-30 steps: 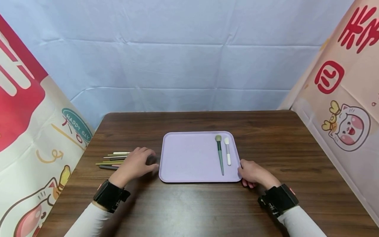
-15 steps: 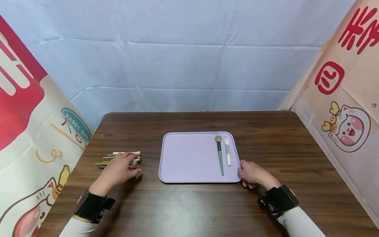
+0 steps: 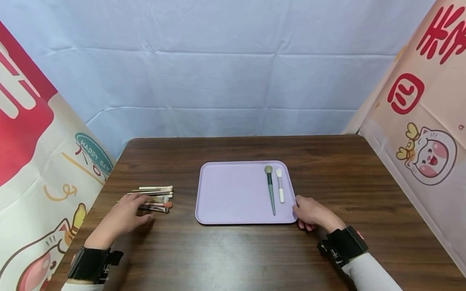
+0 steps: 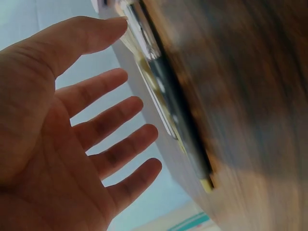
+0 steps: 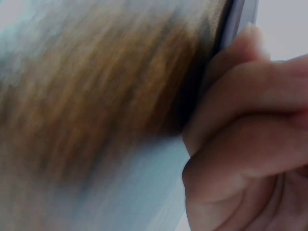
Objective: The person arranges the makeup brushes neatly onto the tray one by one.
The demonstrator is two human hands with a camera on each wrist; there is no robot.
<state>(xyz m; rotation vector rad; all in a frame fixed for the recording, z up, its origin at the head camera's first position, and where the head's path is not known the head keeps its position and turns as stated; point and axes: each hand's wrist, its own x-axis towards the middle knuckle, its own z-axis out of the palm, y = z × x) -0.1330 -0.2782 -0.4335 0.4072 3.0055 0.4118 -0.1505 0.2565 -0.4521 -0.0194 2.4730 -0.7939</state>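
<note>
Lilac tray (image 3: 233, 194) in right grip (image 3: 309, 212); left grip (image 3: 121, 216) spread.

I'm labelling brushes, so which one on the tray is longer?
The green brush, the left one on the tray; it extends past the white-and-grey brush at both ends.

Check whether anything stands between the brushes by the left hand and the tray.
Nothing visible stands between those brushes and the tray, only tabletop. The left hand is at the brushes' handle ends, away from the tray.
</note>
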